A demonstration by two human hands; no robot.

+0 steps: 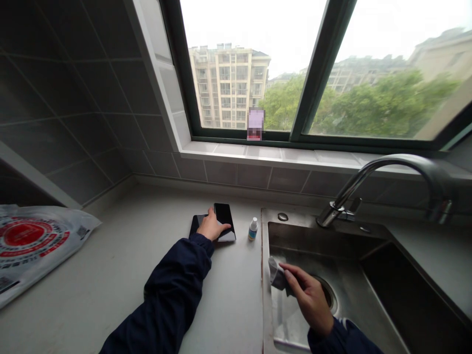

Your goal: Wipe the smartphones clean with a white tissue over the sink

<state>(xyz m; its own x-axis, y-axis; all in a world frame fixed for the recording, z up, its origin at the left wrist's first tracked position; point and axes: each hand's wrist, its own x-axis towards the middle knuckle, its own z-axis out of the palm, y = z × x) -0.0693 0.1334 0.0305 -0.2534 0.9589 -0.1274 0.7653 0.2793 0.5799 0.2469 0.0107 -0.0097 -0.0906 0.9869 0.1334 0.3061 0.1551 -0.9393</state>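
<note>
Bottle (252, 229) stands between the left hand (213, 224) and steel sink (317, 241).

L hand (215, 225): navy sleeve (177, 280), glossy black phone (223, 215) by fingers. R hand (308, 300): pale grey cloth (277, 273). Right of L hand: white bottle (252, 229), blue label. Left: white bag (33, 246), red rings.

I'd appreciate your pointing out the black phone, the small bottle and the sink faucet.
Black phone (223, 214): head view, on its screen.
Small bottle (252, 231): head view, on its label.
Sink faucet (405, 159): head view, on its curved spout.
</note>
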